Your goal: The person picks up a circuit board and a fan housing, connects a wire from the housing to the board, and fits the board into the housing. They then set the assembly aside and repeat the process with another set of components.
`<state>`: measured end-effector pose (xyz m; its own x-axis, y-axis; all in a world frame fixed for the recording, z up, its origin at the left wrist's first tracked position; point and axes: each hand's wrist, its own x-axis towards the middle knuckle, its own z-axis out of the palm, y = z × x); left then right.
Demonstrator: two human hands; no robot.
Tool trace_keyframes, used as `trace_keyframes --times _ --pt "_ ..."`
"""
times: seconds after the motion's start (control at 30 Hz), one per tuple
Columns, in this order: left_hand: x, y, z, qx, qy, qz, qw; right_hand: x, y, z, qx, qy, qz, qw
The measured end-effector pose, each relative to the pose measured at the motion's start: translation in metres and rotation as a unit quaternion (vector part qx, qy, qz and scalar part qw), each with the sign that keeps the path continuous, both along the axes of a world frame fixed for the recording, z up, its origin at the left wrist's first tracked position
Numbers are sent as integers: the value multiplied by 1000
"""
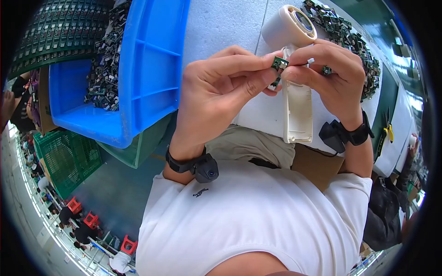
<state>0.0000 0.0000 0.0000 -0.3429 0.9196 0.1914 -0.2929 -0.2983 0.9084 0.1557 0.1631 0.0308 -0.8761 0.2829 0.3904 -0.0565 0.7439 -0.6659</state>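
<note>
My left hand is closed, pinching a small green circuit board with silver parts between thumb and fingertips. Close beside it, my right hand is closed too. A small white connector plug sticks out between its thumb and index finger; any wire on it is too fine to follow. Below both hands lies a cream plastic housing, its hollow handle half pointing toward me. The round head of that housing rests farther away, and my fingers hide where the two parts join.
A blue plastic bin filled with many small circuit boards stands at the left. More loose boards are heaped at the far right of the white table. Yellow-and-black pliers lie at the right. Other people sit farther off.
</note>
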Motion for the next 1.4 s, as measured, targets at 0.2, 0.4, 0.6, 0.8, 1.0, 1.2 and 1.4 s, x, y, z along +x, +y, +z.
trace_keyframes --times 0.2,0.4,0.6,0.8,1.0,1.2,1.4 --pt "1 -2 1 -7 9 5 1000 -7 -2 -5 1 77 4 997" --pt "-4 -6 14 -51 130 28 990 -3 -9 -2 16 16 -20 1000" --pt "5 -9 64 125 -236 71 961 -7 -8 -4 92 40 36 994" --pt "-30 21 75 204 -526 -248 787 -10 -9 -1 56 30 39 997" --pt "12 35 92 159 -781 -239 554 -5 -12 -8 18 39 49 998" --pt "16 42 90 163 -706 -200 659 -6 -13 -9 50 46 41 997" --pt "21 41 94 144 -665 -195 707 -1 -11 -12 24 38 42 998"
